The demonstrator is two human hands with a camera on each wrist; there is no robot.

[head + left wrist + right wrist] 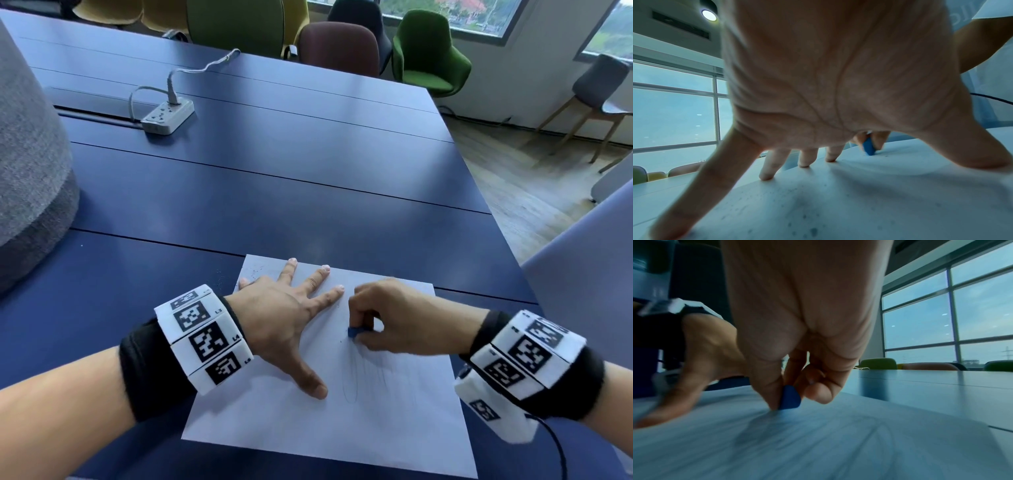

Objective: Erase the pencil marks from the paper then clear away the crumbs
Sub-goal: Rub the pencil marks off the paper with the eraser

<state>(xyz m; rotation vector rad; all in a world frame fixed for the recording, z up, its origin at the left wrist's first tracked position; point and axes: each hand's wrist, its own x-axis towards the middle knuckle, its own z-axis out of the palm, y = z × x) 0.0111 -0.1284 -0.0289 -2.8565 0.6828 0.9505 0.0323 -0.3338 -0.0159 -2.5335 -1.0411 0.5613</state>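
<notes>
A white sheet of paper (308,421) lies on the dark blue table (274,192) near its front edge. Faint pencil loops (366,377) show on the paper's right half. My left hand (291,308) lies flat on the paper's upper left with fingers spread. My right hand (387,318) pinches a small blue eraser (353,331), whose tip touches the paper just above the marks. The same eraser (789,398) shows between thumb and fingers in the right wrist view, and again as the eraser (869,147) past my spread left fingers (766,170). Dark crumbs (251,272) dot the paper's top left corner.
A grey power strip (168,116) with a plugged cable sits far back on the left. A grey fabric-covered object (30,164) stands at the left edge. Several chairs (428,51) line the far side. The table's right edge drops to wood floor.
</notes>
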